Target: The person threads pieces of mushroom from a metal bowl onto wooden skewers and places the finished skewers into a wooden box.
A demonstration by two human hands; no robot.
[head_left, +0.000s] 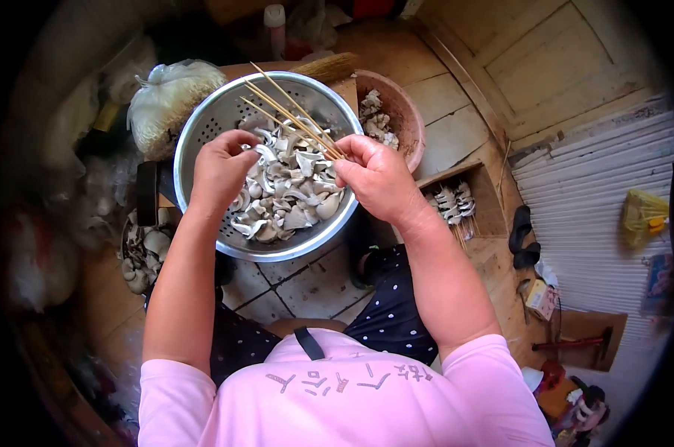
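My right hand (378, 175) is closed around several bamboo skewers (292, 115), whose far ends point up and left over a metal colander (195, 123). Torn grey-white oyster mushrooms (296, 182) fill much of the colander's bottom. Over its left side, my left hand (224, 165) pinches with thumb and forefinger at a pale mushroom piece (265, 154). The fingertips partly hide where they meet that piece. No mushroom shows on the visible lengths of the skewers.
A pink basin (413, 123) with mushroom scraps stands behind the colander. Skewered mushrooms (452, 201) lie in a cardboard box (487, 182) at right. More mushrooms (145, 249) and a full plastic bag (169, 104) are at left. Black slippers (523, 238) lie near the wall.
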